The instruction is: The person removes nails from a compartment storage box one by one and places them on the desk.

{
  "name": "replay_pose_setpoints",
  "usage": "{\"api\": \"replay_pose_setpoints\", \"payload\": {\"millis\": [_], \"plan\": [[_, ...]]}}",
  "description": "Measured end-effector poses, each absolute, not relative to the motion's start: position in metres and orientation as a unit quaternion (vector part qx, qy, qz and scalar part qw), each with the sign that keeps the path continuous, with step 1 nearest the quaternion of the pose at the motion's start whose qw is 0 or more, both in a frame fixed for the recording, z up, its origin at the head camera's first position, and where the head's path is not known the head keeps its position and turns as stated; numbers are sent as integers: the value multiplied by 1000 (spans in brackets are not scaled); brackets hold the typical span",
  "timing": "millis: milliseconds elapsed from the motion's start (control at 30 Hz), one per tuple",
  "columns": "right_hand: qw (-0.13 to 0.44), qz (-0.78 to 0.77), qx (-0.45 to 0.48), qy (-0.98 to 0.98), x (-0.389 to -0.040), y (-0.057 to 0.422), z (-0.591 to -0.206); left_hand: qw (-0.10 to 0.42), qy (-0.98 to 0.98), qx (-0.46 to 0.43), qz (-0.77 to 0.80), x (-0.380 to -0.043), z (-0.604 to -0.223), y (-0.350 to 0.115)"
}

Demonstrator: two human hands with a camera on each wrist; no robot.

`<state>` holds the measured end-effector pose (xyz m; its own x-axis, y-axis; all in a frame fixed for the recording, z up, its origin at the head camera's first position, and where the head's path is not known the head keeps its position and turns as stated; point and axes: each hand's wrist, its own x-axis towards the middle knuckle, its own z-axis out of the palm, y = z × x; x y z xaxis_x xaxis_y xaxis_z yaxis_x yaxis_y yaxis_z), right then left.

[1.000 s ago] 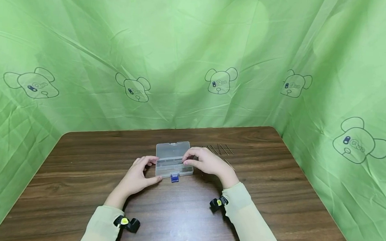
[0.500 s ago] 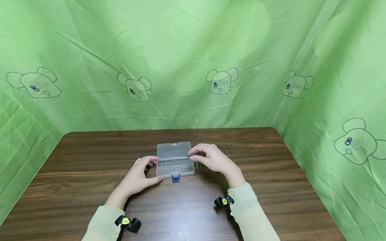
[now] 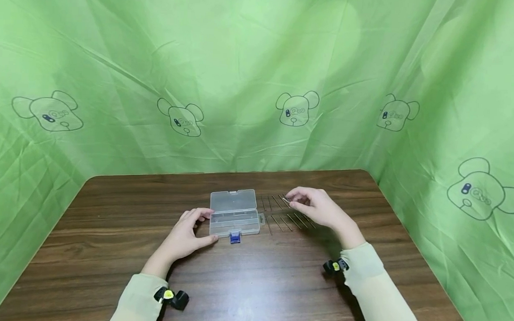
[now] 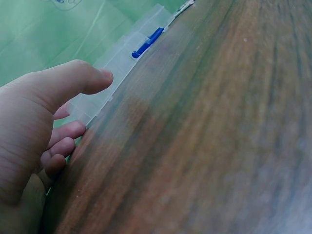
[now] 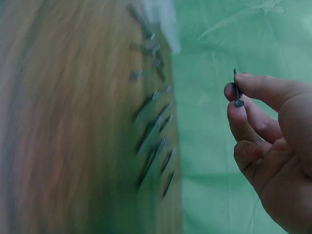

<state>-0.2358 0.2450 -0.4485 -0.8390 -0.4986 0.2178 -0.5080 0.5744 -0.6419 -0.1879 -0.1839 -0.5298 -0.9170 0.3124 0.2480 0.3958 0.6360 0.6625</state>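
Observation:
A clear plastic box (image 3: 246, 232) lies on the table with its lid (image 3: 233, 201) folded back and its blue latch (image 3: 235, 237) at the front. My left hand (image 3: 183, 236) holds the box's left end, thumb by the front corner, index finger farther back. Between thumb and fingertips, my right hand (image 3: 319, 211) pinches a thin dark nail (image 5: 239, 103), its round head showing in the right wrist view. That hand is right of the box, above more nails (image 3: 286, 223) laid in two rows. Some are hidden under the hand; the box's contents are too faint to tell.
A small pale tab (image 3: 261, 219) sits at the box's right side. The brown wooden table (image 3: 244, 283) extends around both arms. Behind it and at both sides hangs a green curtain (image 3: 238, 75) with printed bear heads.
My right hand has moved right from over the box to above the rows of nails, which uncovers the box's right side and the nearest nails. My left hand stays at the box.

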Motion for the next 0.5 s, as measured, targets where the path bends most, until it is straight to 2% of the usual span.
{"api": "replay_pose_setpoints", "payload": {"millis": [200, 500], "plan": [[5, 350, 242, -905, -230, 277, -458, 56, -902, -199, -378, -188, -530, -184], [-2, 323, 230, -918, -225, 306, -470, 51, -903, -198, -378, -188, -530, -185]]}}
